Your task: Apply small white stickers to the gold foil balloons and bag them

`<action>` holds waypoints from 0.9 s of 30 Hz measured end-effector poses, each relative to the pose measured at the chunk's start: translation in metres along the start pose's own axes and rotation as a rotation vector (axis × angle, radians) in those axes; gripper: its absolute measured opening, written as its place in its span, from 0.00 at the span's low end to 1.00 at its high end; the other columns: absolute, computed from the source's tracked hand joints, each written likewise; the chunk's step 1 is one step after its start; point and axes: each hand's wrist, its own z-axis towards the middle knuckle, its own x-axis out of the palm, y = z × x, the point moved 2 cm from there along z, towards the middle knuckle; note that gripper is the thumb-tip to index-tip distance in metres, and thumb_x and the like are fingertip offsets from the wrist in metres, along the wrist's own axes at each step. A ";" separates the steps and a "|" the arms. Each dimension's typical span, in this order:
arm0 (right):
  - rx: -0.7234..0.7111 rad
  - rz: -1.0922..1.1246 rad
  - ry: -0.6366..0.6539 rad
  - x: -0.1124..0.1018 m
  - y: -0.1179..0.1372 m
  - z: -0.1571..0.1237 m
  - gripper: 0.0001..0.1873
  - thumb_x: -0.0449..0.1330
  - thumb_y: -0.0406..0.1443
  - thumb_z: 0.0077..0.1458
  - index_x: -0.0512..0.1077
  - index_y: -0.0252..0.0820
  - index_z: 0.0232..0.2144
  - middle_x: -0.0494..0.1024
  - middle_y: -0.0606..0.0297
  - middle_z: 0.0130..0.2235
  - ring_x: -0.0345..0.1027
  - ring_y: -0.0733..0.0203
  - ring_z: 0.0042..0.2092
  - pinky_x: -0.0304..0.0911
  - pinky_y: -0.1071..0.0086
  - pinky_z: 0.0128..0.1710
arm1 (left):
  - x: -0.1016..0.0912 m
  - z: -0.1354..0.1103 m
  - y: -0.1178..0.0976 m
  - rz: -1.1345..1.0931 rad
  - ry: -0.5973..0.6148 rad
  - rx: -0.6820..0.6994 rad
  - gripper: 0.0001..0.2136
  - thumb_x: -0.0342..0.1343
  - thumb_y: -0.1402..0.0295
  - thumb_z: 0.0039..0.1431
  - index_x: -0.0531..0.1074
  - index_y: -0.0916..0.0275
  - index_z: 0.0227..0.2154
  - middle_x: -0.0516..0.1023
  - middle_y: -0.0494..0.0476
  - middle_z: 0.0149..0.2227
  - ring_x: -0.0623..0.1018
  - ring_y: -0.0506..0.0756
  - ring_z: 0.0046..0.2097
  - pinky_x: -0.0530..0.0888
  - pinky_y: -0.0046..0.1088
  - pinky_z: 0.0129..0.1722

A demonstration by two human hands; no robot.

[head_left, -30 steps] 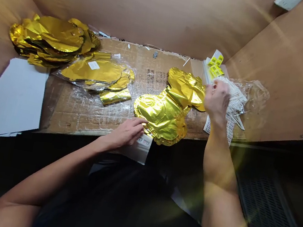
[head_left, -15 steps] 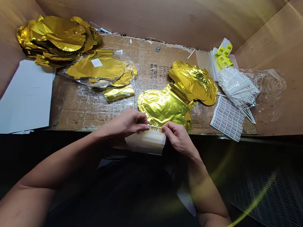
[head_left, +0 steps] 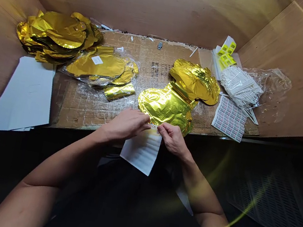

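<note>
My left hand [head_left: 128, 123] and right hand [head_left: 172, 138] each pinch the top edge of a small plastic bag [head_left: 141, 153], fingers closed on it. The bag hangs down over the front edge of the cardboard-covered table [head_left: 88, 108]. Just behind my fingertips lies a flat gold foil balloon [head_left: 165, 108], with a crumpled gold balloon [head_left: 195, 82] overlapping its far end. To the right are a sticker sheet [head_left: 229, 121] and white sticks [head_left: 239, 88]. To the left lie bagged gold balloons [head_left: 101, 67], a loose pile of gold balloons [head_left: 57, 32], and white paper [head_left: 22, 94].
</note>
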 end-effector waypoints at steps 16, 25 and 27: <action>-0.541 -0.657 -0.082 0.003 -0.003 0.003 0.11 0.58 0.36 0.72 0.80 0.46 0.39 0.82 0.58 0.38 0.72 0.55 0.40 0.66 0.61 0.42 | 0.003 0.006 0.008 -0.391 0.035 -0.104 0.18 0.50 0.58 0.71 0.72 0.62 0.28 0.74 0.51 0.26 0.71 0.52 0.29 0.62 0.30 0.31; 0.016 -0.249 -0.158 -0.003 -0.012 0.023 0.10 0.61 0.40 0.67 0.75 0.43 0.33 0.76 0.67 0.30 0.65 0.63 0.30 0.60 0.67 0.31 | 0.037 -0.003 0.023 -0.097 -0.148 0.201 0.16 0.48 0.62 0.76 0.78 0.61 0.37 0.74 0.66 0.68 0.70 0.67 0.68 0.67 0.50 0.65; 0.050 -0.248 -0.123 -0.002 -0.011 0.029 0.10 0.61 0.40 0.66 0.75 0.43 0.32 0.75 0.68 0.29 0.63 0.63 0.29 0.58 0.67 0.31 | 0.043 -0.003 0.027 -0.091 -0.129 0.192 0.17 0.46 0.62 0.77 0.79 0.61 0.39 0.72 0.65 0.70 0.68 0.67 0.70 0.67 0.53 0.66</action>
